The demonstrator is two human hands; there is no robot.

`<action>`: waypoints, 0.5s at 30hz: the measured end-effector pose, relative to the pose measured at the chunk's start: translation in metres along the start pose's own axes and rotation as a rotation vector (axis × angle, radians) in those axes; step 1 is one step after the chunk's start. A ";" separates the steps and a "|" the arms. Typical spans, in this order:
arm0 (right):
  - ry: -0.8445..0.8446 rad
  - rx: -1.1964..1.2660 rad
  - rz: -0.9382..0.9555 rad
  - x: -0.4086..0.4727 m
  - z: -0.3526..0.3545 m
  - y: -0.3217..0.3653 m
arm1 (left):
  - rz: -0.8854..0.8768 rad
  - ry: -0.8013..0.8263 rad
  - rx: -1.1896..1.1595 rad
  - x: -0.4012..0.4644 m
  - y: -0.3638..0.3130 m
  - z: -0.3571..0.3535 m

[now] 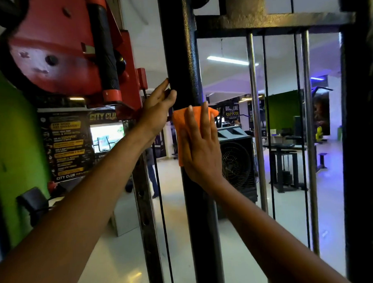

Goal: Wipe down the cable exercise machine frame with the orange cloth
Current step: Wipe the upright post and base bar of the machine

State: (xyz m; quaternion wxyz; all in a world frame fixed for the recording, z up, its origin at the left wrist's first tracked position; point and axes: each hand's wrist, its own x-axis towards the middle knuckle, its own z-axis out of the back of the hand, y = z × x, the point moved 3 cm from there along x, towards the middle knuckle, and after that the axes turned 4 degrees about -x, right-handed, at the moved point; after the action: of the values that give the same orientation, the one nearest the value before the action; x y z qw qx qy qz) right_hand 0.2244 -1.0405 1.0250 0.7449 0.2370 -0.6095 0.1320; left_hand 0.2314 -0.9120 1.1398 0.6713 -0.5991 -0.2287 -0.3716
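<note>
Under right hand [199, 145], orange cloth [182, 130] against post [183, 56]

The room is fairly bright, lit by a ceiling tube light [229, 60] and daylight glowing white through a window [106, 137] at left. Blue-violet light tints the far right. The pale floor [291, 211] shows soft glare. Wide-angle bending curves the edges, the near black post [181, 45] stays dark, and everything looks slightly soft.
</note>
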 end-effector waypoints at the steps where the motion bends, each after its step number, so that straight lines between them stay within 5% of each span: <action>1: -0.002 -0.020 -0.003 0.004 -0.001 0.000 | 0.002 -0.008 0.008 -0.001 0.000 0.000; 9: 0.045 0.043 -0.054 -0.101 -0.010 -0.020 | 0.014 -0.053 0.033 -0.013 0.020 -0.008; 15: 0.051 0.011 -0.009 -0.050 -0.009 -0.014 | 0.025 -0.102 0.044 -0.019 0.028 -0.012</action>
State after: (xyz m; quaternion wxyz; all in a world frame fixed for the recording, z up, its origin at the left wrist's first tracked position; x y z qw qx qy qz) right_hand 0.2282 -1.0434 0.9728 0.7595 0.2405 -0.5886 0.1378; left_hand 0.2400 -0.9191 1.1060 0.6764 -0.6052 -0.2631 -0.3272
